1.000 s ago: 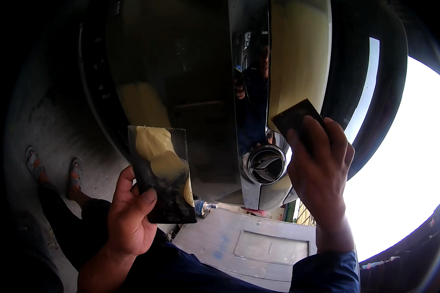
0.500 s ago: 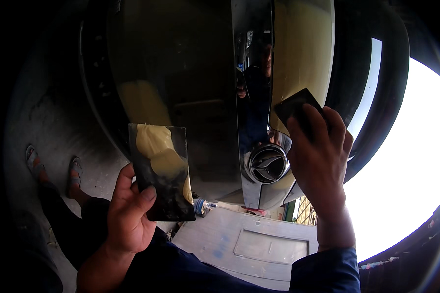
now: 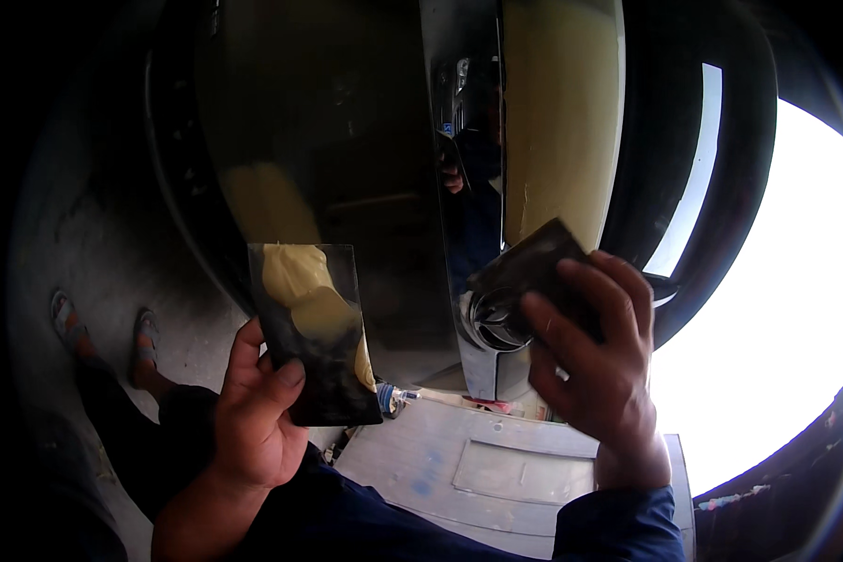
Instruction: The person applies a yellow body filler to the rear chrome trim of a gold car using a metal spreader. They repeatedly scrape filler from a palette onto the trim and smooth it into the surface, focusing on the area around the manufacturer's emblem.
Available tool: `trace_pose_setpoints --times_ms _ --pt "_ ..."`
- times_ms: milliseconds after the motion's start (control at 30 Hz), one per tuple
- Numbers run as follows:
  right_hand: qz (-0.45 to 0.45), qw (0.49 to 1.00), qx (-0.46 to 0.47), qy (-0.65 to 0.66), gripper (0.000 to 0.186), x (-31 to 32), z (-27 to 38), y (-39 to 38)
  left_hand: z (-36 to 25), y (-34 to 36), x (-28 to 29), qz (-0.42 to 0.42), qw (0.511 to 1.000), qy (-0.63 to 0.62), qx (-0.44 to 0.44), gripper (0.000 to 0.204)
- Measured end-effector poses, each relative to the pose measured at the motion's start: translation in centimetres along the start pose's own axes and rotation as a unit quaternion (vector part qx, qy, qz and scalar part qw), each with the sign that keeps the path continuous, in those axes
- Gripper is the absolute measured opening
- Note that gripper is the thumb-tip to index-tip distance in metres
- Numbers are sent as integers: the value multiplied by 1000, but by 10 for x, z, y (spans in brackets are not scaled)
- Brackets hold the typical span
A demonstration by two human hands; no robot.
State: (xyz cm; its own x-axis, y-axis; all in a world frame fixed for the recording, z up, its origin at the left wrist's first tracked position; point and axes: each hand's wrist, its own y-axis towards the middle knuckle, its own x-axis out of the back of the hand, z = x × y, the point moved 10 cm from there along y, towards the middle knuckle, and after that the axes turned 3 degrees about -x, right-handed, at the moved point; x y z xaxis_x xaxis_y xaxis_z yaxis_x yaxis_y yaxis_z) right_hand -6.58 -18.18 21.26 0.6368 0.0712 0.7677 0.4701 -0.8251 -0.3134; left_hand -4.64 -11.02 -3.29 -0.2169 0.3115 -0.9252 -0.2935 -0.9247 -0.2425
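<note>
My left hand (image 3: 258,426) grips a dark rectangular mixing board (image 3: 323,379) by its lower left edge, thumb on top. Thick yellow body filler (image 3: 300,281) is heaped on the upper part of the board, with a streak along its right edge. My right hand (image 3: 604,347) pinches a dark flat spreader (image 3: 534,267), held over the round chrome emblem (image 3: 496,323) and partly hiding it. Above the spreader, a long strip of smoothed yellow filler (image 3: 562,112) coats the dark car body (image 3: 347,140) beside a shiny strip (image 3: 470,169). Whether the spreader touches the car I cannot tell.
A second yellow filler patch (image 3: 272,201) is on the body at left. Below stands a grey-white panel (image 3: 431,468) with a recessed rectangle, near a blue-capped item (image 3: 393,398). Feet in grey sandals (image 3: 66,318) are on the concrete floor (image 3: 94,234). Bright light fills the right side.
My right hand has moved the spreader down and left, from the filler strip to over the emblem. My left hand and board have barely shifted. The view has moved slightly.
</note>
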Motion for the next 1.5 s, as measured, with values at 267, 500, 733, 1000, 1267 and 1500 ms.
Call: trace_pose_setpoints --times_ms 267,500,733,1000,1267,1500 --pt "21 917 111 383 42 -28 28 -20 -9 -2 -45 80 992 -65 -71 51" --pt "-74 990 -33 -115 41 -9 -40 14 -33 5 -28 23 996 48 -73 52" --pt "-69 977 -5 -203 39 1 -37 41 -24 0 -15 22 998 31 -50 53" --pt "-22 970 2 -242 37 -14 -31 34 -18 3 -9 12 1000 0 -23 51" --pt "14 996 -15 -86 40 -14 -25 0 3 9 -12 2 1000 -17 16 47" --pt "19 908 114 403 43 -25 27 -11 16 14 -43 66 995 -73 -8 41"
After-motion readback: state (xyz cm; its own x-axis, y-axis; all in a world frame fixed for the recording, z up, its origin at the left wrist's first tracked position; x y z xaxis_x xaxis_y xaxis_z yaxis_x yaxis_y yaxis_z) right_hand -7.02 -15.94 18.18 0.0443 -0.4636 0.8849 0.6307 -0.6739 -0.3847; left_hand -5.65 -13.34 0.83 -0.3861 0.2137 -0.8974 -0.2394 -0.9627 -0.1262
